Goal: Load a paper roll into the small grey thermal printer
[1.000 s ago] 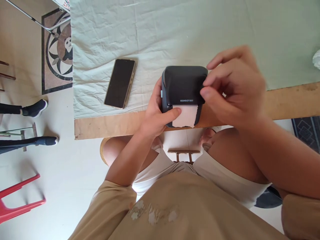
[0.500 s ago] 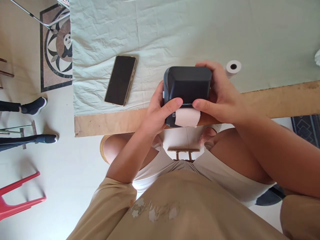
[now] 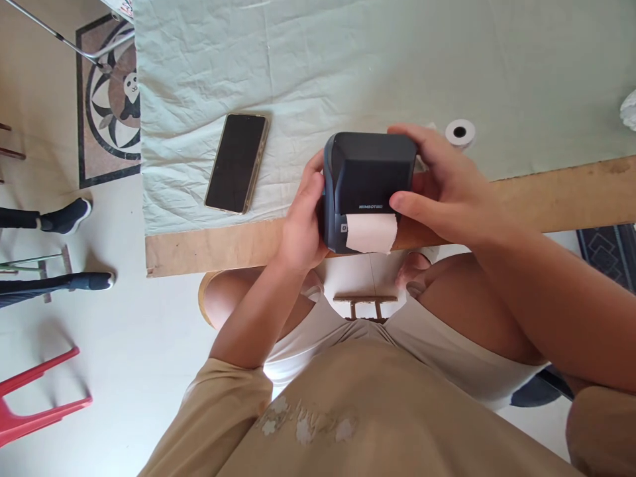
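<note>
A dark label printer (image 3: 375, 172) with NIIMBOT lettering is held between my two hands above the table's front edge. From its front slot a strip of white paper (image 3: 371, 233) hangs out. My left hand (image 3: 305, 222) grips the printer's left side, its thumb along that side. My right hand (image 3: 447, 179) wraps the right side, the thumb on the front near the lettering and the fingers partly hidden behind. Beyond my right hand stands a white paper roll (image 3: 460, 133) with a dark core. A smartphone (image 3: 237, 163) with a dark screen lies to the left.
A pale green cloth (image 3: 318, 73) covers the table, leaving a bare wooden front edge (image 3: 213, 248). A white crumpled thing (image 3: 629, 109) sits at the far right. On the floor at left are a red stool (image 3: 40, 397) and another person's dark shoes (image 3: 67, 215).
My left thumb has moved off the printer's front to its left side, uncovering more of the lettering. My right hand keeps its hold. The view has shifted slightly.
</note>
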Demonstrator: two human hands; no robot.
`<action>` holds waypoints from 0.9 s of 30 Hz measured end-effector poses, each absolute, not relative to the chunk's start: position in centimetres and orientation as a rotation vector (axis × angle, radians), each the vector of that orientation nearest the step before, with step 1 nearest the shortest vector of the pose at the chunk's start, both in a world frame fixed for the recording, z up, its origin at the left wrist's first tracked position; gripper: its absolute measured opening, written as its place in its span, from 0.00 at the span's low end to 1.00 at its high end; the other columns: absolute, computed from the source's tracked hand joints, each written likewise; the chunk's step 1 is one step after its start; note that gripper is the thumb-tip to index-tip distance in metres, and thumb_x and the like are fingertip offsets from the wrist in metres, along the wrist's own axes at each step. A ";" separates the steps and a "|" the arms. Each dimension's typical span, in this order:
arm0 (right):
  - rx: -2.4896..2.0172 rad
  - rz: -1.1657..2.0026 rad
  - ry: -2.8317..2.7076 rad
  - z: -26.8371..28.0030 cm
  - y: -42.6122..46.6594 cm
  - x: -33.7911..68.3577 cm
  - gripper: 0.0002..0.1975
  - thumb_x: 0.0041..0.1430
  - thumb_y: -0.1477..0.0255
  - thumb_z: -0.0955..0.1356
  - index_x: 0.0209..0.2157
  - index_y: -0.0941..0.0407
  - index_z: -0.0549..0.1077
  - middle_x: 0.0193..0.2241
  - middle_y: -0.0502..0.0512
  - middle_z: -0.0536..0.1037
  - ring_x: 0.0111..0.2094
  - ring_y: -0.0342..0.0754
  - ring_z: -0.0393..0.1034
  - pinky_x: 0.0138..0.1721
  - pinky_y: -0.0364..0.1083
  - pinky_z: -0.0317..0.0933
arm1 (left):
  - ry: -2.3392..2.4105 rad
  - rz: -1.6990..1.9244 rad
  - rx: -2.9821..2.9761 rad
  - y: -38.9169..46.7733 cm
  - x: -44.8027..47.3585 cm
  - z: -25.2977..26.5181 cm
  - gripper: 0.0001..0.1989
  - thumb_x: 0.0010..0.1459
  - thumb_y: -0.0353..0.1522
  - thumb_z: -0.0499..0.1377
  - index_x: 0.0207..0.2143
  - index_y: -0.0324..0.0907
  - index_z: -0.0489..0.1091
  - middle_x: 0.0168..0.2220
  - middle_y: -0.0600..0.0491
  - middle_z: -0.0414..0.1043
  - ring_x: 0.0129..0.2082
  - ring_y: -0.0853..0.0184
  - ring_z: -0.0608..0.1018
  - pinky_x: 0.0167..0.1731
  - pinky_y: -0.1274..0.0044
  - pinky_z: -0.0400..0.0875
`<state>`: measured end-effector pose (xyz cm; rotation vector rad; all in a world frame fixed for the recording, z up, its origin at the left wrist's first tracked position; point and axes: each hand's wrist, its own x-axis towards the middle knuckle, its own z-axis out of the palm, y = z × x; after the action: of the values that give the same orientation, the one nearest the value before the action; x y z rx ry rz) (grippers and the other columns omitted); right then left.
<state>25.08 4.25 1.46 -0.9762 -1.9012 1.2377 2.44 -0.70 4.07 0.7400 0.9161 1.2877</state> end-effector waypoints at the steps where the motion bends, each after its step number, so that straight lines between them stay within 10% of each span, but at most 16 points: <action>1: -0.973 1.220 -1.911 1.7 4.1 25.4 0.40 0.71 0.52 0.76 0.78 0.35 0.63 0.71 0.57 0.72 0.39 0.43 0.80 0.34 0.46 0.81 | 0.937 1.281 0.735 -0.5 2.4 3.9 0.20 0.76 0.55 0.62 0.51 0.51 0.79 0.58 0.54 0.87 0.79 0.52 0.76 0.70 0.66 0.81; 10: -0.949 0.765 -2.030 4.3 2.8 25.7 0.40 0.62 0.58 0.82 0.72 0.34 0.71 0.61 0.54 0.75 0.35 0.41 0.78 0.28 0.45 0.74 | 1.035 1.302 0.721 -0.8 1.9 2.4 0.26 0.76 0.59 0.61 0.35 0.50 0.76 0.33 0.53 0.79 0.66 0.50 0.84 0.58 0.63 0.84; 13: -0.940 0.443 -2.140 5.0 3.3 25.6 0.34 0.63 0.55 0.82 0.67 0.39 0.75 0.38 0.49 0.75 0.32 0.45 0.72 0.30 0.46 0.72 | 1.034 1.287 0.704 -0.9 1.9 2.6 0.23 0.75 0.59 0.63 0.39 0.51 0.79 0.36 0.53 0.82 0.64 0.51 0.85 0.55 0.65 0.84; 17: -0.915 0.310 -2.188 5.5 3.6 25.4 0.35 0.59 0.50 0.84 0.64 0.43 0.77 0.30 0.45 0.76 0.25 0.41 0.65 0.24 0.44 0.57 | 0.994 1.254 0.682 -0.6 2.2 3.3 0.21 0.76 0.57 0.62 0.43 0.51 0.81 0.43 0.53 0.87 0.71 0.50 0.82 0.62 0.65 0.84; 21: -0.969 0.233 -2.007 6.2 2.4 24.2 0.11 0.74 0.59 0.76 0.53 0.46 0.80 0.22 0.42 0.73 0.21 0.39 0.65 0.23 0.46 0.54 | 0.915 1.225 0.742 0.1 2.2 2.5 0.34 0.73 0.66 0.56 0.49 0.48 0.80 0.50 0.48 0.88 0.77 0.44 0.78 0.68 0.58 0.83; 27: -1.207 0.304 -1.622 7.5 2.0 22.4 0.18 0.77 0.50 0.69 0.41 0.50 0.77 0.47 0.55 0.85 0.34 0.46 0.81 0.27 0.50 0.67 | 0.752 1.236 0.946 0.7 0.9 0.3 0.29 0.65 0.60 0.71 0.56 0.52 0.80 0.53 0.47 0.88 0.75 0.43 0.80 0.59 0.60 0.89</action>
<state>22.45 1.98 7.46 -1.2066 -1.6219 0.3040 0.93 0.72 0.26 0.9465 0.7520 1.2356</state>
